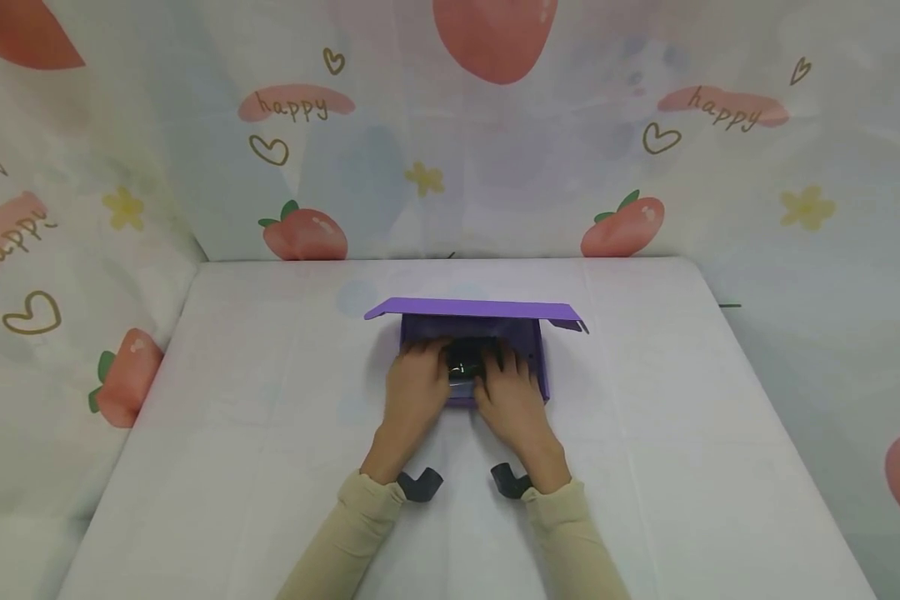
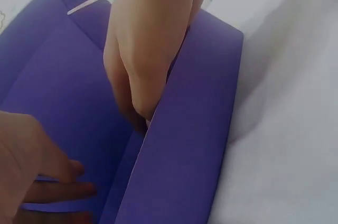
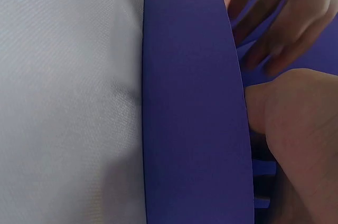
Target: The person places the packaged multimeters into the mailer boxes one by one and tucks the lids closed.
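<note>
A purple box stands on the table, its lid raised at the back. Inside lies a dark, glossy thing, partly covered by the hands; its kind cannot be made out. My left hand reaches in over the left side, beside the dark thing, with fingers fairly straight in the right wrist view. Over the right part, my right hand has its fingers spread beside or against the dark thing. In the left wrist view, the right hand's fingertips are hidden behind the box's front wall.
A white cloth covers the table. Behind and at the sides hang printed curtains with strawberries and hearts. Black curved pieces sit at both wrists, by the sleeve cuffs.
</note>
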